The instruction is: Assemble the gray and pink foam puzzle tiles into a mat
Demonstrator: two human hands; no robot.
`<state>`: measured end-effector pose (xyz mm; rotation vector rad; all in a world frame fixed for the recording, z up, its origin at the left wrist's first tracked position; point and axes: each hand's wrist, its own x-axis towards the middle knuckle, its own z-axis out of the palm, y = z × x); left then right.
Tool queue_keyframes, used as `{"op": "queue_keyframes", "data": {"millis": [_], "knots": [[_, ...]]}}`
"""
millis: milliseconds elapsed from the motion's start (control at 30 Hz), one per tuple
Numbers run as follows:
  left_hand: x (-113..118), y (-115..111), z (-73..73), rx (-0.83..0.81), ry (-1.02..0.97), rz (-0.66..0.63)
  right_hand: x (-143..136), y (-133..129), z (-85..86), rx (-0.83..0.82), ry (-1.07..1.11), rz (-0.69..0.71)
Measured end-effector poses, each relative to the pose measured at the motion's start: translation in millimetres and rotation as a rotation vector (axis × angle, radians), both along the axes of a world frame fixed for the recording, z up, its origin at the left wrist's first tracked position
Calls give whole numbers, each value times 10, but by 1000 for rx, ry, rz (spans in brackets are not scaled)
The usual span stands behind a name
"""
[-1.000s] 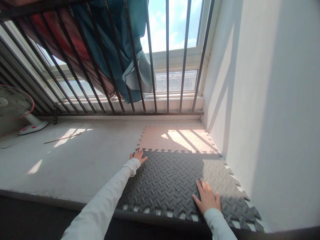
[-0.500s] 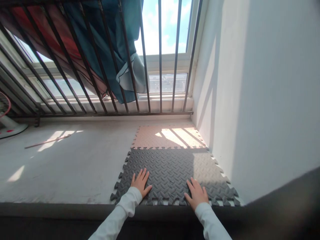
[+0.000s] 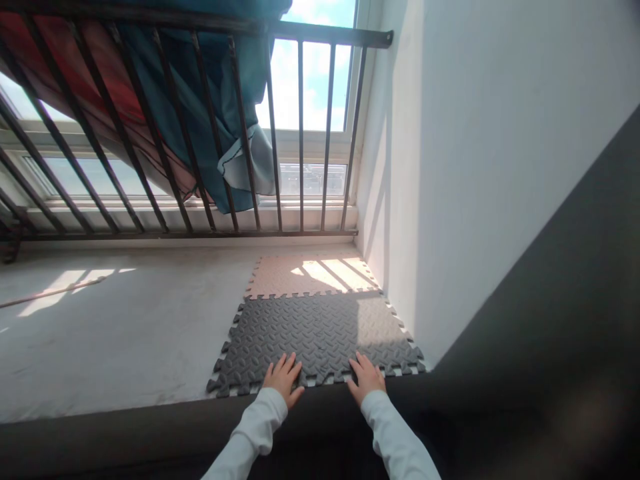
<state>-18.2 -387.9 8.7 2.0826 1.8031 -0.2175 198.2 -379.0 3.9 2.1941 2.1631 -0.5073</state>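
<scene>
Head view: dark mat lies under and ahead of both hands, on the ledge. Left hand and right hand rest at its near edge, about equally close. Grip: fingers spread on both, pinching nothing. Long axis uncertain; foreshortened, looks wider crosswise. Pink mat adjoins far edge; wall close beside right edge, blocking that side; rail beyond; stick well left.

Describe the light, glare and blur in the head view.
Head view: the window glares, its sky nearly white in places; dark stripes cut the sunlight on the pink mat, and a paler patch lights the dark mat toward its right. Head view, lower right: deep shade, with a blurred patch I cannot identify.
</scene>
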Motion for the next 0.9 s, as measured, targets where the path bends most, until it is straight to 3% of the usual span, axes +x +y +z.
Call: {"op": "queue_keyframes", "data": {"millis": [367, 567, 900], "knots": [[400, 16, 37, 21, -2, -46, 30, -136, 81, 10, 64, -9], [403, 95, 149, 6, 73, -105, -16, -149, 90, 9, 40, 39], [340, 209, 221, 52, 20, -121, -116, -156, 132, -40, -37, 46]]}}
